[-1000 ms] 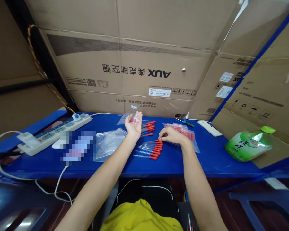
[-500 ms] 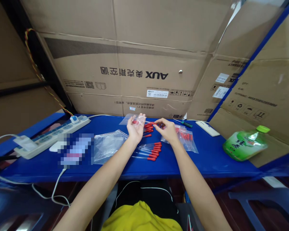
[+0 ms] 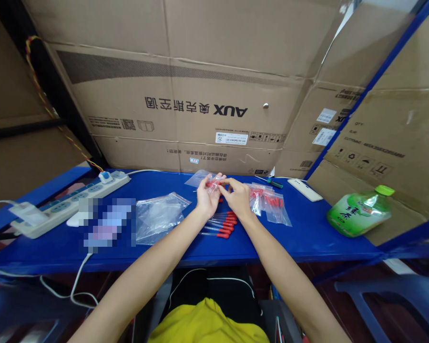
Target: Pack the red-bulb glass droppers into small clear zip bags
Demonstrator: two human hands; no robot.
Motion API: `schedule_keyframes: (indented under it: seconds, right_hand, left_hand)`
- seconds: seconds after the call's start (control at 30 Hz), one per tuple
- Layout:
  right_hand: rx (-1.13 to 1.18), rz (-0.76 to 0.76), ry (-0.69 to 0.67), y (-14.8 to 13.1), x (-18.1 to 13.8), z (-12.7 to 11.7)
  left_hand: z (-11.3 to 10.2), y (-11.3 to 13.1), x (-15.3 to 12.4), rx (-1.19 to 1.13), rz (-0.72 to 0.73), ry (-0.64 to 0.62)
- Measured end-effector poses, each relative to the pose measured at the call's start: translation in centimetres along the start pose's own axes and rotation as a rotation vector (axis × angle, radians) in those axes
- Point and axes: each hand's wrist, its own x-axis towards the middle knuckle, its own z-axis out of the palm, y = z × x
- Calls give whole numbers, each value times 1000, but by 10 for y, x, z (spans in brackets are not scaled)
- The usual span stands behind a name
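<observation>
My left hand (image 3: 207,200) is closed around a clear plastic bag (image 3: 196,178) over the back of the blue table, with red-ended pieces showing through it. Beside it, my right hand (image 3: 238,196) pinches at the bag's near side by a red rubber bulb; the rest of that dropper is hidden by the fingers. Just below the hands lie several clear droppers with red bulbs (image 3: 227,228), fanned out side by side. More are partly covered by my hands. Flat, clear bags (image 3: 160,216) are spread left of my left wrist. Filled bags with red bulbs (image 3: 277,205) lie right of my right hand.
A white power strip (image 3: 75,202) and a pixelated phone (image 3: 109,221) with a cable occupy the left. Toward the back right are a green-handled screwdriver (image 3: 273,183) and a white power bank-like block (image 3: 305,189). A green bottle (image 3: 359,212) leans by the right-hand cardboard (image 3: 382,128).
My right hand has moved left to the bag, bringing the red-bulbed dropper to my left hand. The left hand's fingers have curled in more. The view has shifted slightly.
</observation>
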Motion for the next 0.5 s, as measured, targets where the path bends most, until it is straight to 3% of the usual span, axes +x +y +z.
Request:
schedule_keyframes:
  seconds: [0.13, 0.5]
  right_hand:
    - [-61, -24, -54, -3, -2, 4]
    - [-140, 24, -30, -2, -3, 8]
  left_hand:
    - [0, 1, 1, -31, 11, 11]
    - [2, -2, -1, -16, -8, 5]
